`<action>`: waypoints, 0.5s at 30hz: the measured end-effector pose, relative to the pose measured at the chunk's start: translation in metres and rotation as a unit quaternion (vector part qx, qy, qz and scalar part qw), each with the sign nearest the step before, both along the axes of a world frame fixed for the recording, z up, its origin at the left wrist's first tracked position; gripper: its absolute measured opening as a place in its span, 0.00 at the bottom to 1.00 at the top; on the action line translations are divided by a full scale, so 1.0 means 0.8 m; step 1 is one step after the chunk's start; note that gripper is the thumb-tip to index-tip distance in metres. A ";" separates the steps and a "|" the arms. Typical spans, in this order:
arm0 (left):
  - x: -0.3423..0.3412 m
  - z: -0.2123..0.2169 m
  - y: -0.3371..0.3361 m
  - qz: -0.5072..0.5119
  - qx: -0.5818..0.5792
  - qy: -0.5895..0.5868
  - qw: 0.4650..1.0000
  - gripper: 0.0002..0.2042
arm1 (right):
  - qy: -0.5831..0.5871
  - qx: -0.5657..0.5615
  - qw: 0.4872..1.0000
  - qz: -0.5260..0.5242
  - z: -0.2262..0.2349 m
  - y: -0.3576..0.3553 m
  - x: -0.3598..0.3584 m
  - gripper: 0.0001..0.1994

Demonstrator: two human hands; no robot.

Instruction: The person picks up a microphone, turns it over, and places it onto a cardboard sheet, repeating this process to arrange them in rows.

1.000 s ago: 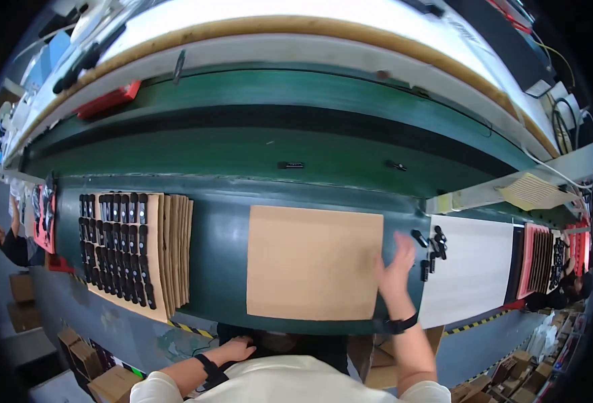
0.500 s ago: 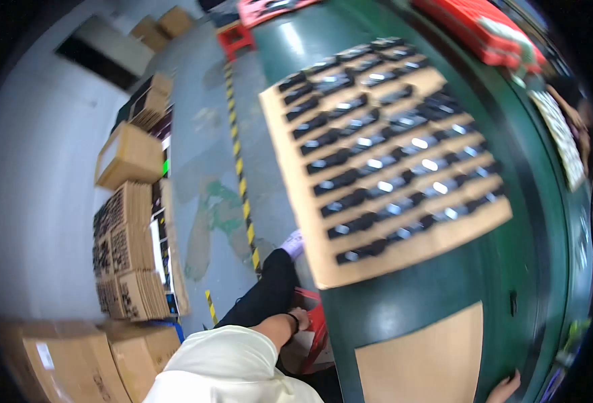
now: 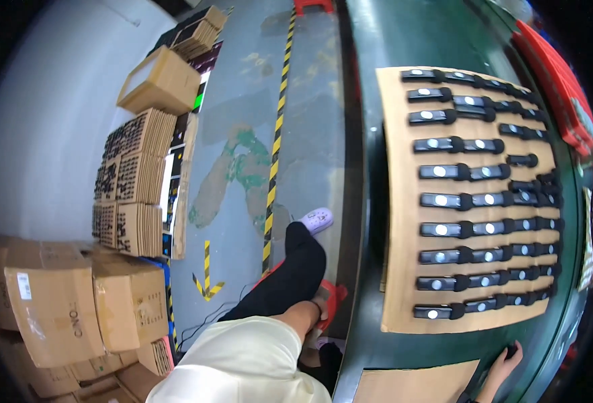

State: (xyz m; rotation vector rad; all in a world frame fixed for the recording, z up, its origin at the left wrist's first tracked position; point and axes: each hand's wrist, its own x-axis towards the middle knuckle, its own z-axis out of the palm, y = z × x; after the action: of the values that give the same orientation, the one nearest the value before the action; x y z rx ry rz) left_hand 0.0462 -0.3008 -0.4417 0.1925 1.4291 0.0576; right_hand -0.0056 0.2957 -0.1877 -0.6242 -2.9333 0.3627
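Observation:
Low beside the table, my left hand (image 3: 321,303) closes on the edge of a red plastic stool (image 3: 335,303); its fingers are partly hidden. At the lower right, my right hand (image 3: 506,361) rests on the green table with curled fingers around a small black piece (image 3: 511,350), too covered to name. Just left of that hand lies a bare brown cardboard sheet (image 3: 414,384). Beyond it, a larger cardboard sheet (image 3: 398,201) bears rows of black elongated devices (image 3: 442,230), each with a pale round spot and a bulbous dark end.
Red crates (image 3: 555,84) line the table's far right side. On the left, stacked cartons (image 3: 54,309) and piles of cardboard sheets (image 3: 138,178) stand along the wall. A yellow-black striped line (image 3: 279,134) runs over the grey floor. My foot in a lilac clog (image 3: 318,220) is beside the table.
My view has swung, so the table and device sheet appear further right. My right hand has come further into view, onto the small black piece. My left hand stays at the red stool.

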 end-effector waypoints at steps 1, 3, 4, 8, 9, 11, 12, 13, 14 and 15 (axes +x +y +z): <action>0.014 0.005 0.001 0.003 0.012 -0.006 1.000 0.24 | 0.055 0.021 0.998 0.023 0.000 0.007 0.008 0.20; 0.038 0.015 0.006 0.008 0.042 -0.017 0.999 0.24 | 0.018 0.037 0.999 0.003 0.011 0.045 0.033 0.18; 0.046 0.020 0.011 0.006 0.059 -0.020 0.998 0.23 | -0.010 0.057 0.998 -0.034 0.017 0.066 0.042 0.16; 0.056 0.036 0.007 -0.001 0.098 -0.004 0.995 0.22 | -0.093 0.012 0.995 -0.036 0.053 -0.015 0.000 0.14; 0.041 0.035 0.015 -0.015 0.120 0.011 0.993 0.22 | -0.081 0.022 0.996 -0.038 0.052 0.003 0.001 0.14; 0.001 0.029 0.038 -0.055 0.173 0.051 0.982 0.21 | -0.062 -0.001 0.997 -0.038 0.041 0.061 0.012 0.13; -0.023 0.028 0.046 -0.076 0.193 0.072 0.976 0.21 | -0.051 -0.019 0.998 -0.035 0.033 0.076 0.016 0.12; -0.043 0.028 0.051 -0.097 0.209 0.094 0.969 0.21 | -0.030 -0.014 0.999 -0.041 0.032 0.072 0.018 0.12; -0.064 0.029 0.057 -0.119 0.226 0.117 0.960 0.20 | 0.021 -0.054 0.997 -0.059 0.034 0.068 0.020 0.11; -0.081 0.033 0.064 -0.142 0.244 0.139 0.949 0.20 | 0.072 -0.093 0.990 -0.075 0.042 0.061 0.026 0.11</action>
State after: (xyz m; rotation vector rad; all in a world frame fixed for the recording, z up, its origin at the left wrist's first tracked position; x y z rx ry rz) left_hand -0.0186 -0.2493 -0.4153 0.8408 1.6349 0.1527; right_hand 0.0153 0.3447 -0.1539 -0.8016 -2.7158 0.6416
